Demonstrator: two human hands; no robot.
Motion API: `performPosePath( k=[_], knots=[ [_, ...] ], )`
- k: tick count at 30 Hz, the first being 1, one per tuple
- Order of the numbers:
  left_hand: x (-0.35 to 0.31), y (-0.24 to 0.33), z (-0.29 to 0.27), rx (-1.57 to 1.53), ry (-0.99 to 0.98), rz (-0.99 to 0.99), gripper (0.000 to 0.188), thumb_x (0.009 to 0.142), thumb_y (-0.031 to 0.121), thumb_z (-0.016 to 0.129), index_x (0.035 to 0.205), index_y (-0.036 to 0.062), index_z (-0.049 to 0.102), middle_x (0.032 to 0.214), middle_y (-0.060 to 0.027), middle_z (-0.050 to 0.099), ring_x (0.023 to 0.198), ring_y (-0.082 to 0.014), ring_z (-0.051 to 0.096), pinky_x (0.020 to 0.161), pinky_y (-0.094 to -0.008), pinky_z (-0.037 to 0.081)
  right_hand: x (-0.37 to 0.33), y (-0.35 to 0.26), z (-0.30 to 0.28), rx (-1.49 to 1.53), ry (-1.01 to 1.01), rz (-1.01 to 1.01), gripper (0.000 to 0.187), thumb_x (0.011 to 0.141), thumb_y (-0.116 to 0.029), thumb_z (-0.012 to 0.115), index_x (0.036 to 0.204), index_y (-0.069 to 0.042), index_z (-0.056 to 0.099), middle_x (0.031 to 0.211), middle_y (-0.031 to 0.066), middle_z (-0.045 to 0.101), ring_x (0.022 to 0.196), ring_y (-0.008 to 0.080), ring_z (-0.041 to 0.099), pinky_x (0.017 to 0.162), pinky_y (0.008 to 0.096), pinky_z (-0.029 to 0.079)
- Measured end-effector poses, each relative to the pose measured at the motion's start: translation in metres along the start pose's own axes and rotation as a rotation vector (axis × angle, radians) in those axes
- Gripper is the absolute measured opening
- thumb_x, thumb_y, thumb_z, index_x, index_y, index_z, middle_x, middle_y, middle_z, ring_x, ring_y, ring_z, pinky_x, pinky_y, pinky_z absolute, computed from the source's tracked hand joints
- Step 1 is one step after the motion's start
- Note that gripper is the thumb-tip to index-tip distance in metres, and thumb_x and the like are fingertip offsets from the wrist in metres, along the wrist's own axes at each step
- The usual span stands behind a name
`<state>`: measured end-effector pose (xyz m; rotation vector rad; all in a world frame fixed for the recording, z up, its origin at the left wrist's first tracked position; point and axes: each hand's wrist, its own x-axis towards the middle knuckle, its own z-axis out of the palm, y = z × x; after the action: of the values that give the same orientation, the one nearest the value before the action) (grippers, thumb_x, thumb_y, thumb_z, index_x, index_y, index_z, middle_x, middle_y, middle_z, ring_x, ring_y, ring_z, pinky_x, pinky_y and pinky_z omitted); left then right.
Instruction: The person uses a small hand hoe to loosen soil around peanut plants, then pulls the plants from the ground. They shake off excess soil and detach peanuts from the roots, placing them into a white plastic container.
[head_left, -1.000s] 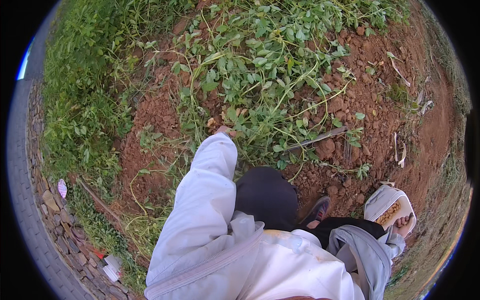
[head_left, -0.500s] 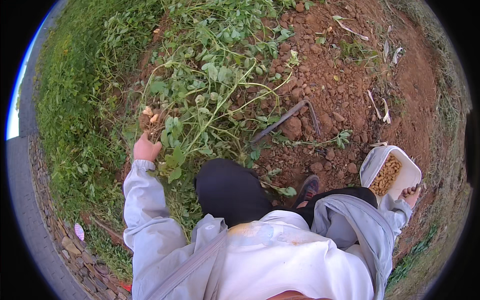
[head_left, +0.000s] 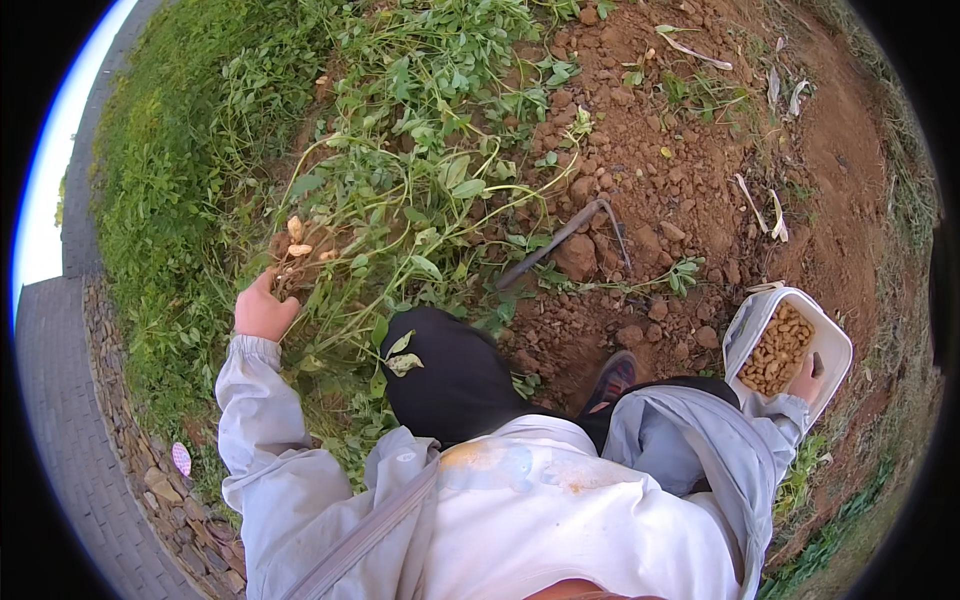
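My left hand is closed on the root end of a pulled-up peanut plant. Several pale peanut pods and soil-covered roots stick out just beyond its fingers. The leafy stems spread rightward over the ground, past my bent knee. Far to the right, my right hand is inside a white plastic tub, at its right side. Its fingers look drawn together by a small dark spot, and what they hold, if anything, I cannot make out. Loose peanuts fill much of the tub's bottom.
A hoe-like tool with a bent metal head lies on the cloddy red soil ahead. Dense green plants grow along the left. A stone edging and grey paving lie beyond. My shoe rests on the soil.
My left hand has shifted slightly left and nearer with the peanut plant, showing more pods. My right hand has moved from the tub's rim to inside it. A leaf now lies over my knee.
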<state>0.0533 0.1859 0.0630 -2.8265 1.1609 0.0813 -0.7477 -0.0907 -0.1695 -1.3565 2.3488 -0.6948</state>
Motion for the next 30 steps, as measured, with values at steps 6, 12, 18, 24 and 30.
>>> performPosePath(
  k=[6, 12, 18, 24, 30],
  knots=[
    [-0.070, -0.106, -0.080, 0.138, 0.239, -0.235, 0.038, 0.065, 0.016, 0.061, 0.100, 0.0020, 0.061, 0.082, -0.0180, 0.065, 0.076, -0.0334, 0.063, 0.071, -0.0370, 0.049, 0.005, -0.083, 0.013, 0.303, -0.024, -0.211, 0.034, 0.092, -0.022, 0.053, 0.116, 0.002, 0.055, 0.112, 0.0112, 0.059, 0.103, 0.0196, 0.054, 0.092, 0.0297, 0.040],
    [-0.119, -0.156, -0.211, 0.304, 0.673, -0.270, 0.036, 0.072, 0.016, 0.063, 0.105, 0.0019, 0.060, 0.089, -0.0136, 0.067, 0.078, -0.0244, 0.065, 0.071, -0.0330, 0.049, -0.036, -0.219, 0.045, 0.490, -0.143, -0.443, 0.029, 0.092, -0.017, 0.053, 0.113, 0.003, 0.057, 0.111, 0.0098, 0.059, 0.101, 0.0162, 0.054, 0.091, 0.0280, 0.040],
    [-0.053, -0.096, -0.187, 0.167, 0.922, 0.095, 0.036, 0.067, 0.013, 0.068, 0.102, 0.0042, 0.063, 0.093, -0.0123, 0.066, 0.083, -0.0252, 0.065, 0.075, -0.0322, 0.050, -0.111, -0.311, 0.060, 0.597, -0.404, -0.755, 0.022, 0.091, -0.011, 0.052, 0.107, 0.003, 0.058, 0.108, 0.0098, 0.059, 0.102, 0.0172, 0.053, 0.092, 0.0289, 0.040],
    [-0.001, -0.027, -0.147, 0.020, 0.694, 0.452, 0.034, 0.059, 0.009, 0.069, 0.092, 0.0050, 0.062, 0.085, -0.0104, 0.062, 0.081, -0.0285, 0.061, 0.072, -0.0353, 0.050, -0.239, -0.417, 0.065, 0.720, -0.843, -1.054, 0.020, 0.081, -0.004, 0.059, 0.100, 0.002, 0.057, 0.106, 0.0137, 0.056, 0.100, 0.0231, 0.055, 0.088, 0.0308, 0.042],
    [0.024, 0.051, -0.107, -0.339, 0.631, 0.531, 0.037, 0.056, 0.007, 0.069, 0.092, 0.0024, 0.063, 0.088, -0.0130, 0.064, 0.082, -0.0270, 0.063, 0.074, -0.0338, 0.051, -0.290, -0.466, 0.077, 0.659, -0.991, -1.251, 0.060, 0.074, -0.007, 0.067, 0.128, -0.001, 0.042, 0.124, 0.0141, 0.052, 0.117, 0.0266, 0.049, 0.099, 0.0359, 0.038]
  ],
)
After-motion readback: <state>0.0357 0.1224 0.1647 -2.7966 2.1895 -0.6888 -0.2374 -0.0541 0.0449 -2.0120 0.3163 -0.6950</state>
